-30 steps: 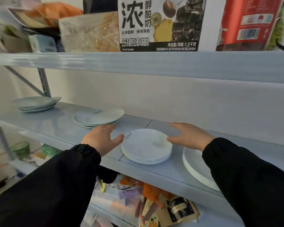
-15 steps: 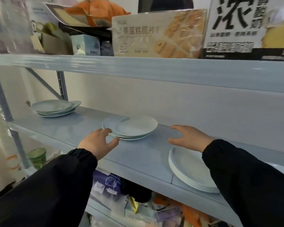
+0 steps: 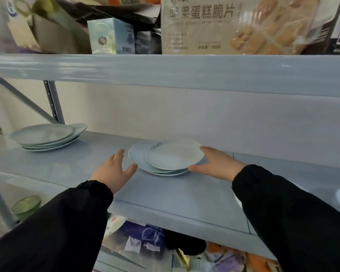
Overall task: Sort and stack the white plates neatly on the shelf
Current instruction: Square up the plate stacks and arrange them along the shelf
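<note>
White plates (image 3: 173,157) lay unevenly stacked on the shelf (image 3: 175,193). The left hand (image 3: 114,170), fingers spread and empty, was just beside the stack's left edge; the right hand (image 3: 217,163), fingers straight, touched its right rim.

My feed shows a storeroom: 3 tiers of pale steel shelving (image 3: 165,75) crammed with bagged snacks (image 3: 234,26), cartons (image 3: 114,36), stacked plates (image 3: 47,137) and loose packets (image 3: 143,238).

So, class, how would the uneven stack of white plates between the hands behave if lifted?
The stack of white plates looks glazed and stiff, so probably slippery and breakable. Its top plate sits offset to the right, so it may slide or tip.
</note>
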Tool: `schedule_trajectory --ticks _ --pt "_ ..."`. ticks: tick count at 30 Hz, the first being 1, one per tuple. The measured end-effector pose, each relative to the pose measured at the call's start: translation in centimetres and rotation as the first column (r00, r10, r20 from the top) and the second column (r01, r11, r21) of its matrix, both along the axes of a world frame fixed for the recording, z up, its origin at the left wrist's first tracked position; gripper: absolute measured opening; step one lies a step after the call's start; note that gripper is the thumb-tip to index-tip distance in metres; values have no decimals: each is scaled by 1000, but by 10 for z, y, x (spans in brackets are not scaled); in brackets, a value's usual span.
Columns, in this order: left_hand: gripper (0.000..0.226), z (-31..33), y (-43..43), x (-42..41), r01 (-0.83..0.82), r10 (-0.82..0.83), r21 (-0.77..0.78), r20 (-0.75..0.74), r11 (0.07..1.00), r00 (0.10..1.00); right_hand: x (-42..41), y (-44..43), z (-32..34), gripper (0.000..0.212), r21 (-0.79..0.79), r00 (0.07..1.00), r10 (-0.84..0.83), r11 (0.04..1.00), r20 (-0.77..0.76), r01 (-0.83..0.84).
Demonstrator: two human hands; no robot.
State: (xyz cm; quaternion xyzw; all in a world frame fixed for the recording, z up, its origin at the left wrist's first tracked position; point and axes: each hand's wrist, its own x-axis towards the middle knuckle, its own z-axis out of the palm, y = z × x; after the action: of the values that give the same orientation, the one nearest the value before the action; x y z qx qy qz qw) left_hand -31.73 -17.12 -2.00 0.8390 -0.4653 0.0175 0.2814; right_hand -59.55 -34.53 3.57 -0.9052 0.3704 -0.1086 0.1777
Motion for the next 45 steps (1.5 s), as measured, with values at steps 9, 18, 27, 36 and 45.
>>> schedule_trajectory --ticks 9,18,27,36,45 --pt "69 -13 -51 27 101 -95 12 -226 995 969 67 2 -68 91 265 830 -351 930 434 255" --pt "69 -33 -76 46 211 -212 -34 -295 977 932 68 -12 -85 38 287 824 -299 942 482 174" --pt "91 -25 -66 45 416 -428 -103 -265 904 864 67 -10 -81 51 203 871 -229 967 434 154" --pt "106 -23 -63 35 369 -388 -120 -254 922 886 63 -7 -89 104 231 907 -183 968 379 99" --pt "78 -11 -60 20 378 -391 -98 -218 921 894 68 -13 -101 130 189 923 -159 977 351 97"
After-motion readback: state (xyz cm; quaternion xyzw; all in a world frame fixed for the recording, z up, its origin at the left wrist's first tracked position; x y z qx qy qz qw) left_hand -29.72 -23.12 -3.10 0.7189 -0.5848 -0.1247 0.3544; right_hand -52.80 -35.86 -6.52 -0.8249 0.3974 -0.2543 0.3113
